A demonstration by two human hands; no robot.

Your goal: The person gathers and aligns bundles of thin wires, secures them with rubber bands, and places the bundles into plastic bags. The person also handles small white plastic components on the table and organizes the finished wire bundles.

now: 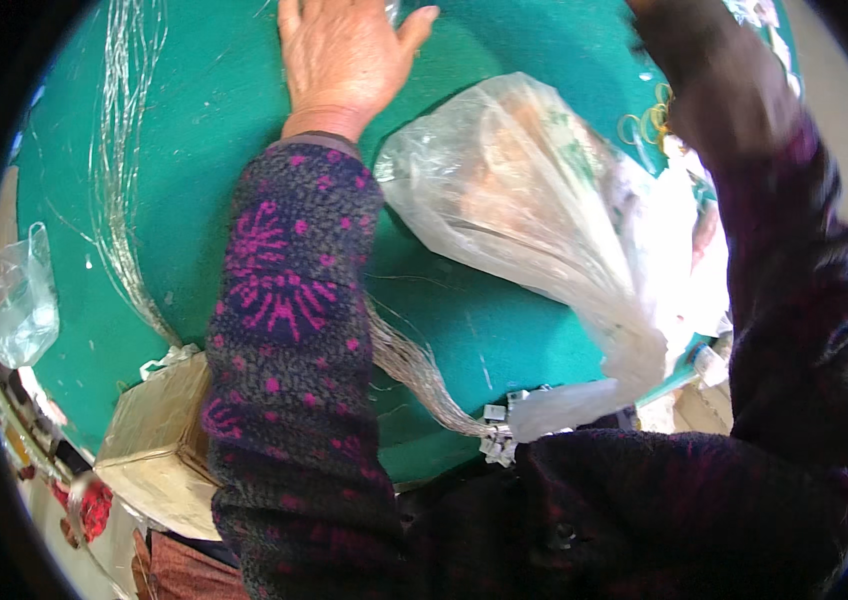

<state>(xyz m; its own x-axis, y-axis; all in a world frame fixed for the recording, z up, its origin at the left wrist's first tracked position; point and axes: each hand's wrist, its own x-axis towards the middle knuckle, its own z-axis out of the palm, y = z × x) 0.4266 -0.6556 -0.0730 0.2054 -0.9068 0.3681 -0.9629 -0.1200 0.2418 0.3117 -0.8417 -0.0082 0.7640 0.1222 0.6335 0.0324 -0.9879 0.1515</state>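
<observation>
Bright, even daylight w/ soft shadows – faint one beside the left hand (344, 60). Glare on the clear plastic bag (534, 210). Right arm (744, 130) motion-blurred. Heavy fisheye bend at edges – black vignette in all 4 corners.

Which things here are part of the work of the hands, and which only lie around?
In the work:
- left hand, flat on the green table
- right hand, blurred
- clear plastic bag
- bundle of thin wires

Lying about:
- cardboard box
- small clear bag
- yellow rubber bands
</observation>
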